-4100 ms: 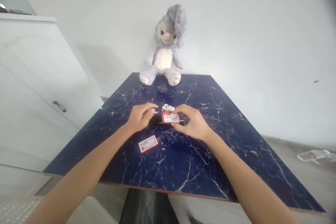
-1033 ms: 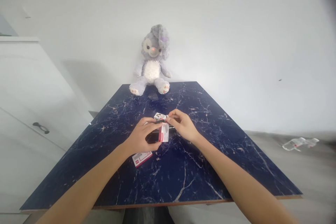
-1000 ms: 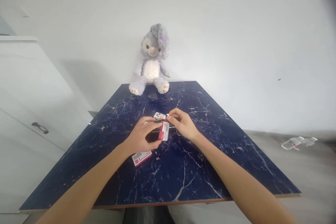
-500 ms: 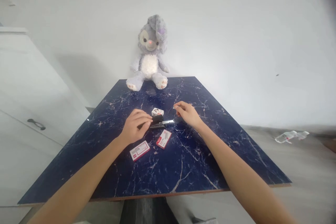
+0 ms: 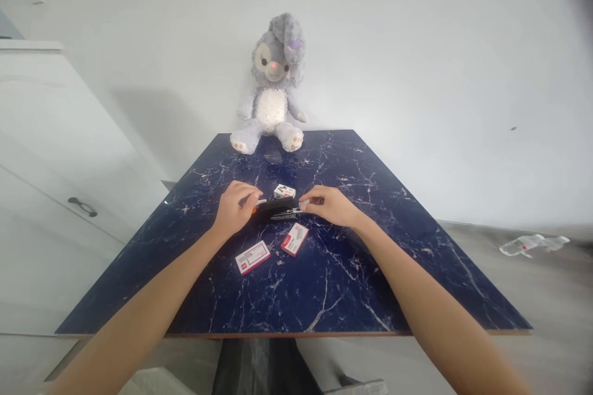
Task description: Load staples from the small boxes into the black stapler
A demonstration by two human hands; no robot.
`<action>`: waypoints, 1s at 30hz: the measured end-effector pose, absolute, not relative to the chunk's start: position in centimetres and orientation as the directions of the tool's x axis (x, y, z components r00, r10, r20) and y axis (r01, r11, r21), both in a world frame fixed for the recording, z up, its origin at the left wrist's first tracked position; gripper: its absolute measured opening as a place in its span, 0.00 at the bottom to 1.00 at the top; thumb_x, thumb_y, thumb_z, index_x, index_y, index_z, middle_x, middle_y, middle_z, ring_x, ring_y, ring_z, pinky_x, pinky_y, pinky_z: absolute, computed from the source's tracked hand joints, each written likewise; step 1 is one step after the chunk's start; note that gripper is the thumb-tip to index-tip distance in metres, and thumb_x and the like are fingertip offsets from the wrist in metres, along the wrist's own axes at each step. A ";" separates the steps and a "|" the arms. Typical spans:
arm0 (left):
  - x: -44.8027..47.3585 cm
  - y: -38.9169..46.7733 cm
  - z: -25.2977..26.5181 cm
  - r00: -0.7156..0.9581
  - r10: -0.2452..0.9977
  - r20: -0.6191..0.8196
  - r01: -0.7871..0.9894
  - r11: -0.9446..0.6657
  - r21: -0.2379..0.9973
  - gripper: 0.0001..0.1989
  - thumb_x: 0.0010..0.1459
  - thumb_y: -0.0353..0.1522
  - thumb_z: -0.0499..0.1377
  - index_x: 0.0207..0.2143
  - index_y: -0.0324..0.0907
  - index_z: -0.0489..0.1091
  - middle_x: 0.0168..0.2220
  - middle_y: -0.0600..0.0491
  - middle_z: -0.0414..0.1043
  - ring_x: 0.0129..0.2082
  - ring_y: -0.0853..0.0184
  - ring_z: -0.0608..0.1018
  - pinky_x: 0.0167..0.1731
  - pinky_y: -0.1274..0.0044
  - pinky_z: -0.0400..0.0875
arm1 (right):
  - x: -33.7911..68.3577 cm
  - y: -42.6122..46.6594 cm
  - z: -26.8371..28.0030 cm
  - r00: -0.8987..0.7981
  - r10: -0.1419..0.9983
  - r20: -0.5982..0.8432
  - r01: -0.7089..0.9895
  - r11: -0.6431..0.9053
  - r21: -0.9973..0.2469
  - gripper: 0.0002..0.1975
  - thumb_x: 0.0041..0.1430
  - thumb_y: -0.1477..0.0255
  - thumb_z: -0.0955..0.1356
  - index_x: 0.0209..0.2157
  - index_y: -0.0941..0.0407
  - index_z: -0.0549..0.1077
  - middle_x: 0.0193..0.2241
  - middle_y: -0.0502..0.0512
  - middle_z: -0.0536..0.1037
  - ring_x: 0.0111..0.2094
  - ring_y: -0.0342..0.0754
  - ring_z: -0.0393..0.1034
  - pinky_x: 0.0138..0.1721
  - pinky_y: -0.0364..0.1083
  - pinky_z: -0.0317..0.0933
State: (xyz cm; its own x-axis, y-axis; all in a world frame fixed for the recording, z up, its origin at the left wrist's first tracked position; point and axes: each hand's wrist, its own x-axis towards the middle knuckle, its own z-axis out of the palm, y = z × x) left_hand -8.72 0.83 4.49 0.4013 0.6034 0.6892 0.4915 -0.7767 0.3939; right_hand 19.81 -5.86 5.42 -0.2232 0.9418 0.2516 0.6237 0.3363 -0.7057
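Note:
A black stapler (image 5: 280,205) lies on the dark blue marbled table, its silver staple tray (image 5: 296,210) sticking out to the right. My left hand (image 5: 237,207) is closed at the stapler's left end, where a bit of orange shows by the thumb. My right hand (image 5: 330,205) pinches a small pale strip (image 5: 304,203), apparently staples, right at the silver tray's end. Just behind the stapler stands a small white box (image 5: 284,191). In front of it lie two flat red-and-white boxes, one (image 5: 294,239) nearer the stapler and another (image 5: 252,257) to the left.
A grey plush rabbit (image 5: 272,92) sits at the table's (image 5: 361,259) far edge against the white wall. On the left stands a white cabinet (image 5: 55,136) with a dark handle. A clear plastic bottle (image 5: 523,245) lies on the floor to the right.
My right hand has come down and left to the silver tray with the pale strip. My left hand has shifted from the stapler's top to its left end. The view has tilted slightly.

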 end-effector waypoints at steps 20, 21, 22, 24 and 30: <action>-8.3 1.1 4.0 0.514 0.667 0.539 0.512 -0.743 0.430 0.15 0.67 0.37 0.53 0.36 0.43 0.77 0.40 0.51 0.80 0.43 0.62 0.76 0.48 0.68 0.69 | 20.2 -5.2 4.5 -0.240 0.959 0.150 0.679 0.276 -0.681 0.10 0.56 0.63 0.72 0.38 0.50 0.82 0.37 0.51 0.80 0.36 0.47 0.72 0.40 0.46 0.63; -8.3 1.2 4.0 0.519 0.667 0.535 0.512 -0.744 0.430 0.15 0.67 0.37 0.53 0.36 0.43 0.77 0.40 0.51 0.80 0.43 0.62 0.76 0.48 0.68 0.69 | 20.2 -5.2 4.4 -0.245 0.958 0.148 0.669 0.277 -0.690 0.10 0.56 0.63 0.72 0.39 0.50 0.82 0.37 0.51 0.81 0.36 0.47 0.73 0.40 0.46 0.64; -8.4 1.2 3.9 0.523 0.665 0.532 0.511 -0.745 0.429 0.14 0.67 0.37 0.53 0.36 0.43 0.77 0.40 0.51 0.80 0.43 0.62 0.76 0.48 0.68 0.69 | 20.3 -5.1 4.3 -0.247 0.959 0.140 0.655 0.272 -0.705 0.10 0.56 0.63 0.72 0.39 0.50 0.82 0.36 0.51 0.81 0.35 0.48 0.73 0.40 0.46 0.64; -8.4 1.2 3.9 0.524 0.665 0.533 0.510 -0.746 0.428 0.14 0.67 0.37 0.53 0.36 0.43 0.77 0.40 0.51 0.80 0.43 0.62 0.76 0.49 0.68 0.69 | 20.5 -5.1 4.2 -0.245 0.963 0.114 0.620 0.246 -0.745 0.11 0.57 0.63 0.71 0.39 0.51 0.82 0.34 0.51 0.82 0.34 0.48 0.74 0.38 0.46 0.64; -8.3 1.2 3.9 0.527 0.681 0.508 0.522 -0.731 0.438 0.14 0.67 0.37 0.52 0.37 0.43 0.77 0.40 0.51 0.80 0.43 0.62 0.76 0.49 0.69 0.69 | 20.7 -5.0 4.1 -0.261 0.959 0.109 0.576 0.246 -0.780 0.10 0.56 0.63 0.71 0.39 0.50 0.82 0.34 0.49 0.82 0.33 0.47 0.74 0.37 0.45 0.64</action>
State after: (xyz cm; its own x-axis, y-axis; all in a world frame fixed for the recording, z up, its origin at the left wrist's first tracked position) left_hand -8.34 1.16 3.94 0.5272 0.6810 0.5082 0.5224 -0.7314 0.4383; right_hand 20.68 -5.00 4.10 -0.2610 0.9591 0.1092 0.5761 0.2455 -0.7796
